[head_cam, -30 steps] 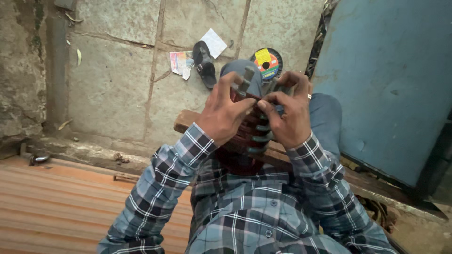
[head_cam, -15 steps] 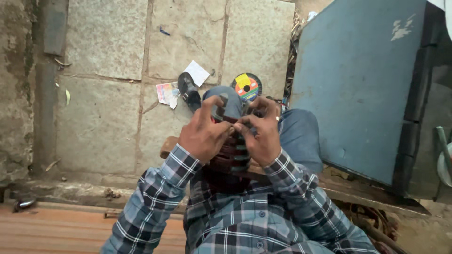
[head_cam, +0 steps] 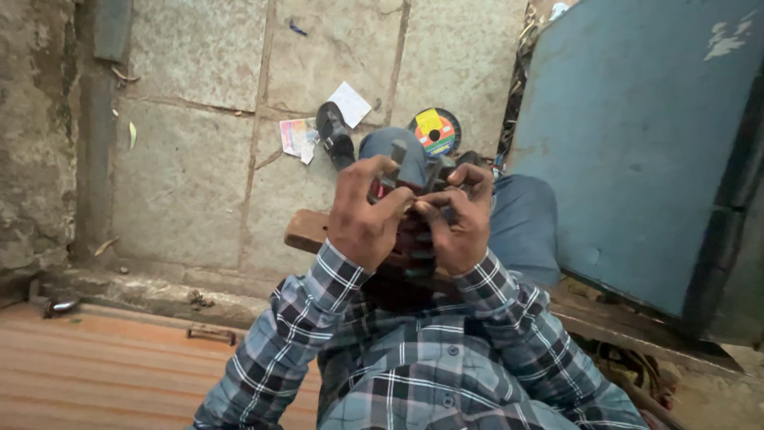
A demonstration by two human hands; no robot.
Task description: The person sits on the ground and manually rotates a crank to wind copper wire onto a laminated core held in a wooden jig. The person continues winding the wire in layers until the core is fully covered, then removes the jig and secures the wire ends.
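Both my hands hold one dark, ribbed metal part (head_cam: 415,239) over my lap. My left hand (head_cam: 362,219) wraps its left side, with the fingers curled over the top. On the right side, my right hand (head_cam: 461,227) pinches it with thumb and fingertips. Grey metal prongs (head_cam: 398,155) stick up above the fingers. Most of the part is hidden by my hands. My plaid shirt sleeves fill the bottom of the view, and my jeans-clad knee (head_cam: 521,223) is just right of the hands.
A wooden plank (head_cam: 306,231) lies under my hands. On the stone floor beyond are a round cutting disc (head_cam: 436,131) with a coloured label, a black sandal (head_cam: 334,135) and paper scraps (head_cam: 350,103). A blue metal panel (head_cam: 637,143) stands at right, a rusty corrugated sheet (head_cam: 103,366) at lower left.
Both hands have kept hold of the part, and the fingers have shifted slightly on it. The view has swung, so the blue panel now fills more of the right.
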